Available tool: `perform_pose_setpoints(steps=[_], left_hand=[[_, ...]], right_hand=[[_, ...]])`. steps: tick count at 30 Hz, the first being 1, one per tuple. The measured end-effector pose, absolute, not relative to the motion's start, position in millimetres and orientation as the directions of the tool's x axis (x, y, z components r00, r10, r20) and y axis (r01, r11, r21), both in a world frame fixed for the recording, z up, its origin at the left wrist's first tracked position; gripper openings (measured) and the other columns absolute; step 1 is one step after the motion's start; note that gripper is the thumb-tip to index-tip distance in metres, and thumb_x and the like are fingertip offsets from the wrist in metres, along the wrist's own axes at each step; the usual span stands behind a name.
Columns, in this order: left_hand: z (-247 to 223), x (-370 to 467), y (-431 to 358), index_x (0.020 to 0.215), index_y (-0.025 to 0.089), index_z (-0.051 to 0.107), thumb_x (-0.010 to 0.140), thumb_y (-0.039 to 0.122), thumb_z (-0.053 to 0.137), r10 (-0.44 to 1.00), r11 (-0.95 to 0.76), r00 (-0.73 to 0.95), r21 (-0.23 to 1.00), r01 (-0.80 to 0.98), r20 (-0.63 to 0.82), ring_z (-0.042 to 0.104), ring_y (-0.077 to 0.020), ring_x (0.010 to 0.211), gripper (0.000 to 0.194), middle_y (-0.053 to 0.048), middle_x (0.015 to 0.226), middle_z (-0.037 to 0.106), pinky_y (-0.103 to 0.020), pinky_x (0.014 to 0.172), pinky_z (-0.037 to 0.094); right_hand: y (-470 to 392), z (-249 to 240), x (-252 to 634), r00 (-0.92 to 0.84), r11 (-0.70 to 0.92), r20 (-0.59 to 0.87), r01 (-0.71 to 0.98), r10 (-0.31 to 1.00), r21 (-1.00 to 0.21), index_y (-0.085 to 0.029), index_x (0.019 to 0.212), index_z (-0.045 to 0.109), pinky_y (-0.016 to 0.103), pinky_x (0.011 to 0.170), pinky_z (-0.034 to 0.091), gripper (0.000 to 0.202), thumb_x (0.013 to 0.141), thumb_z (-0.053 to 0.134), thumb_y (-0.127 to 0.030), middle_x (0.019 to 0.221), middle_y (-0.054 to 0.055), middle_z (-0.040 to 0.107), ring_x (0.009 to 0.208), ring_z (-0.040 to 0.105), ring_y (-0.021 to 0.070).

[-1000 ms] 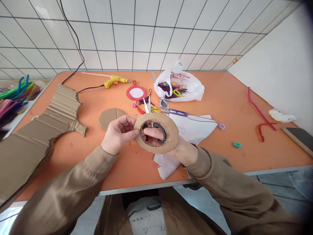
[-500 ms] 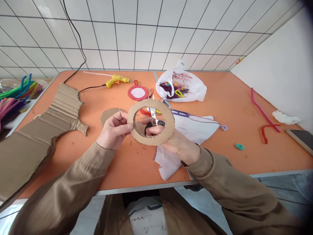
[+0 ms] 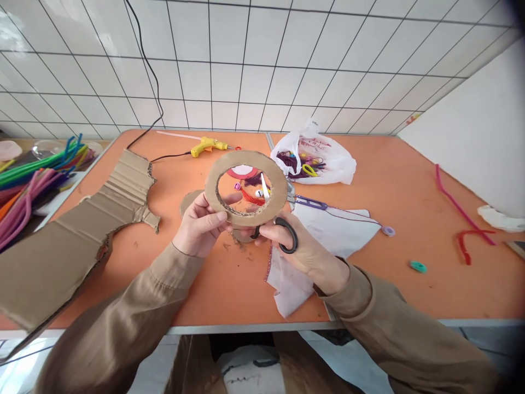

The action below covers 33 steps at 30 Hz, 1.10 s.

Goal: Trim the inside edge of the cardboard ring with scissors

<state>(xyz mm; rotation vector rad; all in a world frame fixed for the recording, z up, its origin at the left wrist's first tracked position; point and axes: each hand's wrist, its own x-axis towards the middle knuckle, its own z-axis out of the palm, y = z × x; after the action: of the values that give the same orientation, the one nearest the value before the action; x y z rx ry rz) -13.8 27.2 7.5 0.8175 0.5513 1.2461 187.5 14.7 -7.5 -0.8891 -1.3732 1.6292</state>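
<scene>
Left hand (image 3: 200,227): pinches the cardboard ring (image 3: 279,186) by its lower left edge, thumb in front.
Cardboard ring: up above the orange table (image 3: 369,295), its big round hole facing the person.
Right hand (image 3: 301,246): holds the scissors (image 3: 294,235), thumb in a black loop; I can't tell if it touches the ring.
Scissors: a shiny blade shows through the hole.
Back of table: yellow glue gun (image 3: 207,146), white bag (image 3: 334,164).
</scene>
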Motion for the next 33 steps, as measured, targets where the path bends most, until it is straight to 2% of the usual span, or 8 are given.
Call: perform_pose_setpoints(steps=[3,7,9,15,24,30,33], left_hand=[[6.6,-14.2,26.9,0.08,0.018,0.074,0.06,0.019,0.094,0.965,0.102,0.253,0.787,-0.609,0.07,0.064,-0.0083,0.053,0.027,-0.004,0.092,0.083,-0.018,0.05,0.055],[6.8,-13.7,26.8,0.073,0.017,0.066,0.058,0.019,0.092,0.966,0.098,0.248,0.796,-0.597,0.067,0.059,-0.0075,0.051,0.03,-0.002,0.083,0.081,-0.017,0.044,0.05],[7.8,-13.3,26.5,0.071,0.018,0.063,0.057,0.019,0.092,0.97,0.095,0.238,0.806,-0.584,0.058,0.058,-0.0075,0.05,0.032,-0.001,0.08,0.079,-0.017,0.042,0.048],[9.5,-12.5,26.1,0.065,0.017,0.058,0.056,0.021,0.092,0.973,0.075,0.223,0.832,-0.55,0.06,0.056,-0.0061,0.044,0.035,0.001,0.071,0.073,-0.015,0.037,0.046],[6.4,-11.4,24.6,0.07,0.017,0.059,0.06,0.022,0.094,0.967,0.069,0.247,0.866,-0.495,0.064,0.067,-0.0106,0.053,0.037,-0.001,0.072,0.076,-0.017,0.047,0.058],[8.4,-9.2,23.7,0.069,0.016,0.059,0.059,0.023,0.096,0.966,0.063,0.248,0.876,-0.479,0.066,0.066,-0.0098,0.053,0.039,-0.001,0.071,0.076,-0.017,0.048,0.059],[9.1,-9.0,24.1,0.068,0.016,0.059,0.058,0.024,0.096,0.963,0.078,0.264,0.875,-0.478,0.058,0.067,-0.0102,0.054,0.039,-0.001,0.069,0.075,-0.017,0.049,0.059]], right_hand=[[13.5,-8.1,189.0,-0.437,-0.107,-0.013,-0.192,0.899,-0.976,-0.025,0.101,0.071,0.035,0.072,0.052,0.025,0.082,0.072,-0.041,0.097,0.005,0.072,0.094,0.067,0.0237],[11.4,-2.1,189.6,-0.446,-0.085,0.033,-0.243,0.894,-0.966,-0.025,0.116,0.068,0.034,0.066,0.05,0.042,0.077,0.075,-0.039,0.091,0.005,0.073,0.085,0.067,0.0233],[10.6,0.6,190.4,-0.452,-0.065,0.057,-0.25,0.89,-0.966,-0.024,0.117,0.068,0.034,0.064,0.049,0.045,0.075,0.074,-0.039,0.088,0.005,0.072,0.081,0.066,0.0224],[9.4,-1.8,196.0,-0.453,-0.068,0.089,-0.32,0.887,-0.945,-0.024,0.107,0.07,0.034,0.064,0.045,0.03,0.081,0.071,-0.041,0.092,0.005,0.069,0.075,0.058,0.0186],[9.1,-0.5,199.2,-0.36,-0.018,0.116,-0.349,0.925,-0.937,-0.024,0.083,0.066,0.031,0.06,0.04,0.016,0.085,0.07,-0.039,0.083,0.001,0.06,0.069,0.047,0.0148],[9.0,1.3,199.2,-0.29,0.016,0.107,-0.299,0.951,-0.954,-0.028,0.091,0.064,0.033,0.058,0.036,0.018,0.083,0.072,-0.042,0.081,0.0,0.057,0.068,0.047,0.0174],[7.8,3.8,199.2,-0.264,0.045,0.123,-0.281,0.957,-0.959,-0.027,0.083,0.061,0.035,0.059,0.035,0.017,0.085,0.071,-0.04,0.075,0.0,0.056,0.065,0.044,0.0174]])
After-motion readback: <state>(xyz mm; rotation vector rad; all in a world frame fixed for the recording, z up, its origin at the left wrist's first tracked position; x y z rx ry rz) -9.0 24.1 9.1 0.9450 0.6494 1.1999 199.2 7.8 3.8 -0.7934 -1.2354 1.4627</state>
